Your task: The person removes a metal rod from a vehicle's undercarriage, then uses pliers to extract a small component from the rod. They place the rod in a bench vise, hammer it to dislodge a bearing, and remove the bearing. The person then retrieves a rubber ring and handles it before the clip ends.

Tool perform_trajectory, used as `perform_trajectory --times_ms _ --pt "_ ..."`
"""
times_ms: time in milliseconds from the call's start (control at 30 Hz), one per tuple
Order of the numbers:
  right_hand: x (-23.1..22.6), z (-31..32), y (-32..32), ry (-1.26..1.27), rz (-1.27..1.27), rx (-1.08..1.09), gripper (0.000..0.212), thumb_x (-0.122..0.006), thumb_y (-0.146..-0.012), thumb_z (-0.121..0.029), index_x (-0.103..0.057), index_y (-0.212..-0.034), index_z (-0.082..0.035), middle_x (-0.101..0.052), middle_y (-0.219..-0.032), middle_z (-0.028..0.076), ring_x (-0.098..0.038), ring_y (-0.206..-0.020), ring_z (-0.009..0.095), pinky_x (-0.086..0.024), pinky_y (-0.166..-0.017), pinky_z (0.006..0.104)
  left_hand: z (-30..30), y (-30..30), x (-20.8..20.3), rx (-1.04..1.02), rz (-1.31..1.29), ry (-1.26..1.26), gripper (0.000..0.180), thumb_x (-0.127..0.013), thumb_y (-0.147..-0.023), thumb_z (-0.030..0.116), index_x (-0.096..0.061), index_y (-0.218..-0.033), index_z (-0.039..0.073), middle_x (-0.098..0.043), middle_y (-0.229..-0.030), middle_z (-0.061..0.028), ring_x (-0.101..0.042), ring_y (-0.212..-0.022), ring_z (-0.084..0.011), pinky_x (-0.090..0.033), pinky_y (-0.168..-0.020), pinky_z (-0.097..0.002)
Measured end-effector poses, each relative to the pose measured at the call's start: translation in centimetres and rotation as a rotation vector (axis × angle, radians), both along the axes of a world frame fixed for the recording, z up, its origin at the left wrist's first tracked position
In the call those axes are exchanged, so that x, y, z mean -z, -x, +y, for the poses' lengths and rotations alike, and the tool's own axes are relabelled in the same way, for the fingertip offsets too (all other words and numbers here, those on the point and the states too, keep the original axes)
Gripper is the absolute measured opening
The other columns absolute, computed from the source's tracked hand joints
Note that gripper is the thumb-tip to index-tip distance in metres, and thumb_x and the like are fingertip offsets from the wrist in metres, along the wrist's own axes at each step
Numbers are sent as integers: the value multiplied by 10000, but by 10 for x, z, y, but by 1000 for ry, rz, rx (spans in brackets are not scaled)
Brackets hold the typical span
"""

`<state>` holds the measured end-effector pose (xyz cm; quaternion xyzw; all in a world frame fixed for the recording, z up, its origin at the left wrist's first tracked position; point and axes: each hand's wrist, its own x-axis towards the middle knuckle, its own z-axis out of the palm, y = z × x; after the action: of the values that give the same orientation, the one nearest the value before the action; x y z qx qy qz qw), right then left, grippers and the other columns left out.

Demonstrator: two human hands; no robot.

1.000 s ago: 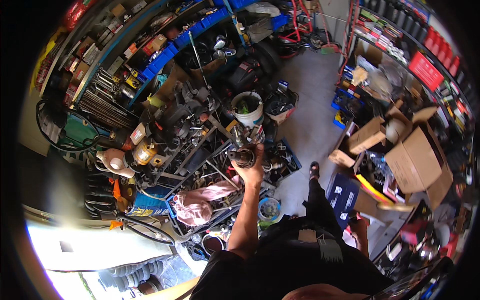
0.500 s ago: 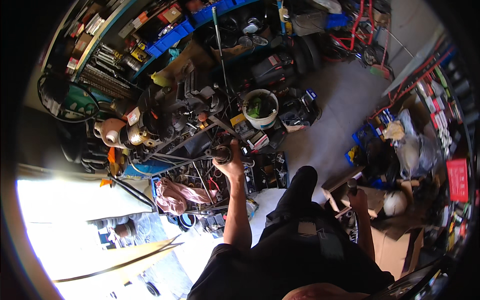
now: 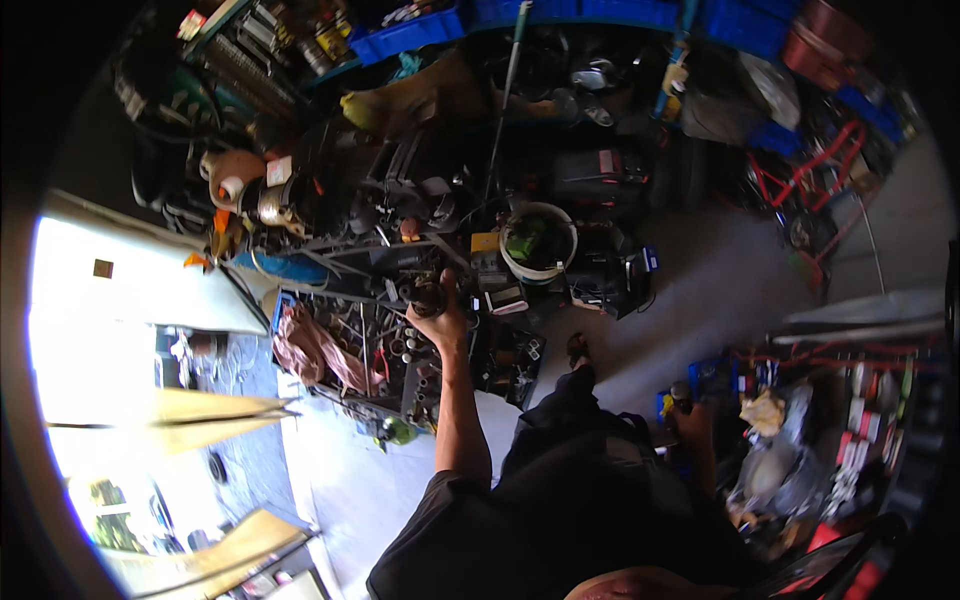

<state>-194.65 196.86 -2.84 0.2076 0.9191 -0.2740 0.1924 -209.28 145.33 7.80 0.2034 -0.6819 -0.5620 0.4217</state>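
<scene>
My left hand point(image 3: 443, 325) is raised over the cluttered parts bench, its fingers wrapped round a dark, roundish metal part point(image 3: 430, 297). Shade hides that part's exact kind. Lower and to the right, my right hand point(image 3: 692, 425) is closed on a short, dark, cylindrical object point(image 3: 681, 392) that points upward from the fist. What it is cannot be made out. Below my left hand lie loose metal parts and a pink cloth point(image 3: 305, 350).
A white bucket point(image 3: 572, 250) with something green inside stands beyond the bench. Shelves with blue bins point(image 3: 410, 38) line the far side. A red metal frame point(image 3: 815, 170) leans at far right. Boxes and plastic bags point(image 3: 780, 465) crowd the right. My foot point(image 3: 578, 346) is on the grey floor.
My body has turned and stepped, so the surroundings have shifted in view and my foot now shows. The cardboard box by my right hand is out of sight. Both hands keep their grip.
</scene>
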Motion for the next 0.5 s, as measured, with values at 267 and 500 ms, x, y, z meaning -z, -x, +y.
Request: perform_trajectory --times_ms 267,500 --pt "-11 62 101 31 -14 -123 432 -811 -883 -360 -734 -906 64 -724 -829 290 -766 -875 421 -562 -751 500 58 35 -15 -71 -60 -10 205 -867 -886 91 -690 -819 11 -605 -692 55 -514 -655 -39 -431 -623 -218" --pt "-29 59 211 18 -39 -406 454 -815 -877 -393 -731 -921 51 -725 -878 297 -723 -914 486 -553 -789 514 118 40 -49 -87 -106 -54 174 -859 -884 110 -741 -895 -18 -687 -720 7 -587 -660 -51 -480 -627 -232"
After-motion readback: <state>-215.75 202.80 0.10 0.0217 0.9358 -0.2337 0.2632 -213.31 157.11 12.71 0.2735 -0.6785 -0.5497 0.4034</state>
